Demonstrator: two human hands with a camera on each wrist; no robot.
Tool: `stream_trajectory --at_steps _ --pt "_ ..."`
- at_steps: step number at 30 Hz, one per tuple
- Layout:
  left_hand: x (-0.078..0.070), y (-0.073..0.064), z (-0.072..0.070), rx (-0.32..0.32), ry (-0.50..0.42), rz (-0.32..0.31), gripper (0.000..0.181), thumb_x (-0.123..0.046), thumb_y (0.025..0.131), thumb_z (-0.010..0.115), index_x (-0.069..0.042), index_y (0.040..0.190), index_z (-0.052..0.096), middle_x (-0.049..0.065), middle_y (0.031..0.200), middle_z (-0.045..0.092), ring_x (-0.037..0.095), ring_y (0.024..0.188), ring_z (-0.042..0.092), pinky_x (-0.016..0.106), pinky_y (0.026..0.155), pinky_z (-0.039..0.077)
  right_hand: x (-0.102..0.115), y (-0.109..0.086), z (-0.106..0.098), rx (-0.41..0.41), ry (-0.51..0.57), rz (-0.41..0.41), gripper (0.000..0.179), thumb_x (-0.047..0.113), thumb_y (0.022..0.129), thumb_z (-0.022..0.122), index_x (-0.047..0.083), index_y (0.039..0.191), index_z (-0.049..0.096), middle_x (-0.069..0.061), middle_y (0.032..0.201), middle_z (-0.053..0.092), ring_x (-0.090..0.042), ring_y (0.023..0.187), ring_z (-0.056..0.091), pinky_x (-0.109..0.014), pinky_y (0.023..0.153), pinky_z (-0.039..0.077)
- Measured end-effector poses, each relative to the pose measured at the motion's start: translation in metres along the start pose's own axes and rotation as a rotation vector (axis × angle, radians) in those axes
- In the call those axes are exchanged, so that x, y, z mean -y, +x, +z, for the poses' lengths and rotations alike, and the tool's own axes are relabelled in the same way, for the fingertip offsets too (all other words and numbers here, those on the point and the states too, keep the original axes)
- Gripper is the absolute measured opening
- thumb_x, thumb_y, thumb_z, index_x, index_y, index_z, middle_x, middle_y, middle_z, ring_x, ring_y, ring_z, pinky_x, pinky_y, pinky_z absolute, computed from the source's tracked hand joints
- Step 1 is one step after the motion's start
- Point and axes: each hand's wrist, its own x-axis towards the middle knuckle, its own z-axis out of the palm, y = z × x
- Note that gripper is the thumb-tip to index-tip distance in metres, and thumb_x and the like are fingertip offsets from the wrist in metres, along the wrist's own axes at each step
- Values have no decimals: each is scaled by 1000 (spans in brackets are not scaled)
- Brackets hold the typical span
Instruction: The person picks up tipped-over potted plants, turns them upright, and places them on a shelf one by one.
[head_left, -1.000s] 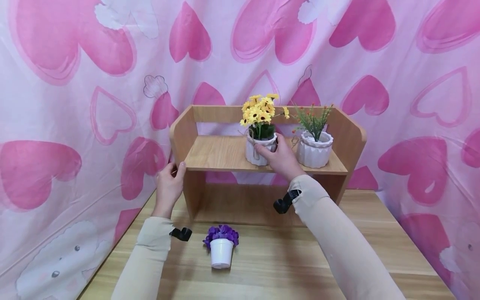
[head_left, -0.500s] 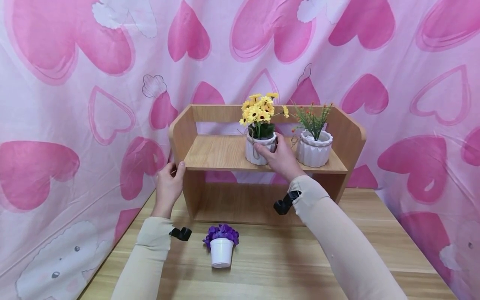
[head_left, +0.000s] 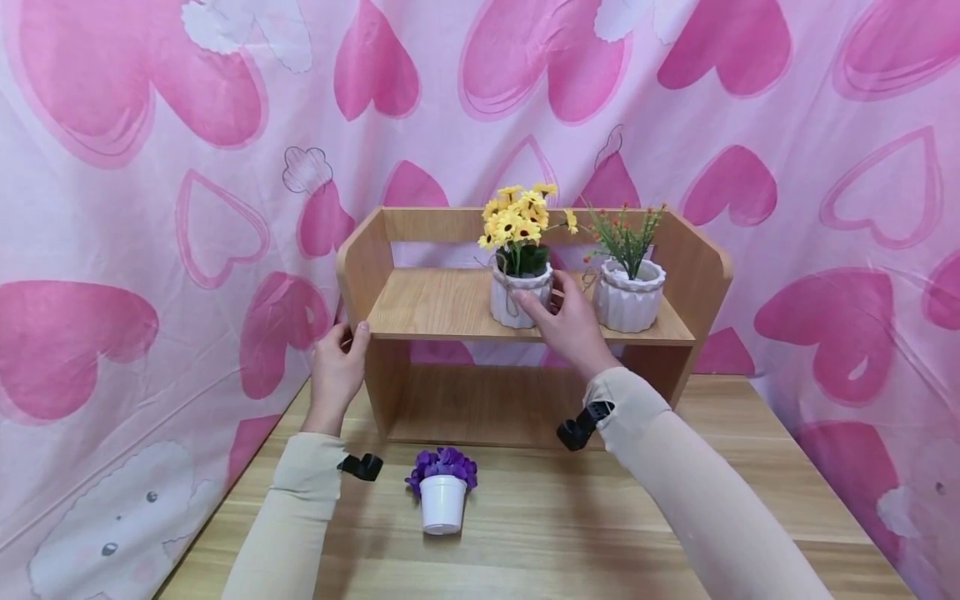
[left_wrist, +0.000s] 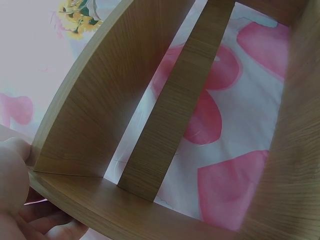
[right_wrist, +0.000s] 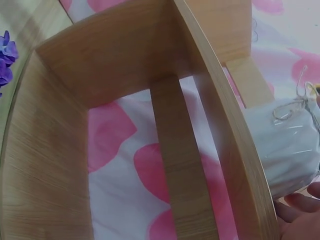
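upright white pot of yellow daisies point(head_left: 501, 302) is grasped from its right by the nearer right hand point(head_left: 576, 327); wooden shelf point(head_left: 435, 304) is gripped leftmost by the left hand point(head_left: 337, 368).

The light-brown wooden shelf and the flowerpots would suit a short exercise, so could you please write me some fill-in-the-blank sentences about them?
The left hand grips the light-brown wooden shelf at its ____ end.
The right hand is at the white fluted pot whose flower petals are ____.
The small smooth white pot on the pale wooden table holds flowers coloured ____.

Missing words: left; yellow; purple.
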Motion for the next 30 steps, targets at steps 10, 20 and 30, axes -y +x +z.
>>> stream_trajectory --at_steps 10,20,30 --pt "0 -1 0 6 -6 5 58 -44 111 57 0 148 61 27 151 62 45 139 63 57 116 53 -4 -20 0 -73 74 13 75 47 106 67 13 166 37 -15 168 44 -35 154 49 -50 125 47" --pt "2 -2 0 1 -4 20 57 -43 111 57 1 147 62 28 150 63 45 138 64 58 115 54 -8 -41 -1 -135 56 -44 54 37 109 65 9 153 51 -12 153 55 -33 139 60 -50 118 54" --pt "-1 0 -1 16 7 -17 60 -46 111 55 0 149 61 27 153 61 44 141 62 58 117 53 -10 -61 0 -80 1 -69 42 37 110 62 12 143 64 -10 134 71 -28 119 69 -35 99 63"
